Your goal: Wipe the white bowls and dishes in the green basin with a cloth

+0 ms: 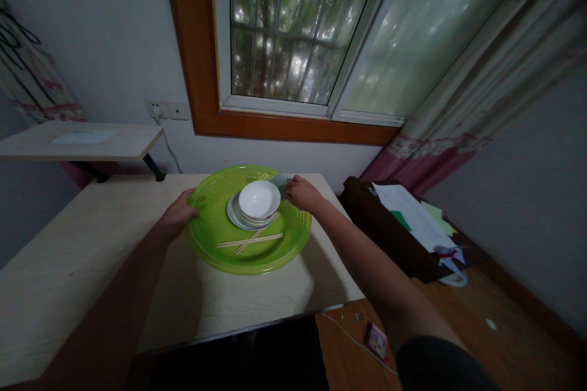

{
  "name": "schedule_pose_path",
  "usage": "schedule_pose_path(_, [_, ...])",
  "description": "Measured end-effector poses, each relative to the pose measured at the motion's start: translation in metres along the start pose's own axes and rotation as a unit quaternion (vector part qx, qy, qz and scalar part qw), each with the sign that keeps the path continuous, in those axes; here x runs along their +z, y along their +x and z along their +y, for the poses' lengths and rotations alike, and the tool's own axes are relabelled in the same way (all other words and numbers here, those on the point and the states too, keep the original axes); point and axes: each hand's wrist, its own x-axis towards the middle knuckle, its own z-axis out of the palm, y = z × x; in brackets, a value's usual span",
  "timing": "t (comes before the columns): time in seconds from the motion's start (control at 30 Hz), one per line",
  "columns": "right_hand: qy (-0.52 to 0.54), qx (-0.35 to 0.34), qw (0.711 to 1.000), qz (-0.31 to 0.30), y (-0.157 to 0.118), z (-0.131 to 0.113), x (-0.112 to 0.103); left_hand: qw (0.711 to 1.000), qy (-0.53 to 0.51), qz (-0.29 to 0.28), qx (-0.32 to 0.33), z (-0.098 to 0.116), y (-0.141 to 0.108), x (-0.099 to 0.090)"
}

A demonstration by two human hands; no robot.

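Observation:
A round bright-green plastic basin (206,250) rests on the pale wooden desk. In it stands a stack of white bowls (259,200) on a white plate (235,212), with wooden chopsticks (250,241) lying crossed in front. My left hand (180,215) grips the basin's left rim, thumb on the inside. Over the right side of the basin, my right hand (303,193) is closed on a thin grey-green piece, apparently a cloth (280,182), just beside the bowls. Its fingertips are partly hidden.
A raised shelf (110,134) with a paper on it stands at the desk's back left. Behind are a wall socket (166,110) and a barred window. To the right, a dark brown box (389,226) holds papers. A cable (348,337) and a pink box (376,341) lie on the floor.

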Motion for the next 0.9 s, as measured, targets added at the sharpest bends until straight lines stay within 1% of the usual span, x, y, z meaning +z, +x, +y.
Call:
schedule_pose_path(0.13, [0.011, -0.043, 0.999, 0.005, 0.021, 0.01, 0.003, 0.999, 0.001, -0.034, -0.033, 0.016, 0.017, -0.001])
schedule_pose_path(0.23, [0.027, -0.071, 0.997, 0.02, 0.038, 0.012, 0.004, 0.995, -0.017, -0.094, -0.036, 0.02, 0.029, -0.001])
schedule_pose_path(0.3, [0.035, -0.074, 0.996, 0.032, 0.047, 0.011, 0.004, 0.991, -0.032, -0.122, -0.036, 0.019, 0.038, -0.001])
schedule_pose_path(0.37, [0.039, -0.067, 0.996, 0.046, 0.054, 0.008, 0.003, 0.99, -0.033, -0.13, -0.032, 0.017, 0.046, 0.0])
schedule_pose_path(0.47, [0.038, -0.049, 0.996, 0.064, 0.057, 0.003, 0.001, 0.991, -0.012, -0.128, -0.029, 0.012, 0.055, 0.0])
schedule_pose_path(0.57, [0.026, -0.034, 0.998, 0.052, 0.055, -0.002, -0.005, 0.992, 0.005, -0.123, -0.023, 0.01, 0.056, -0.001])
schedule_pose_path(0.67, [0.014, -0.013, 0.999, 0.033, 0.044, -0.005, -0.013, 0.993, 0.013, -0.118, -0.023, 0.01, 0.054, -0.001])
schedule_pose_path(0.8, [-0.018, 0.013, 1.0, -0.016, 0.018, -0.011, -0.022, 0.993, 0.017, -0.113, -0.023, 0.011, 0.053, 0.0])
schedule_pose_path(0.9, [-0.033, 0.026, 0.997, -0.059, -0.005, -0.02, -0.025, 0.994, 0.03, -0.101, -0.025, 0.01, 0.055, 0.0])
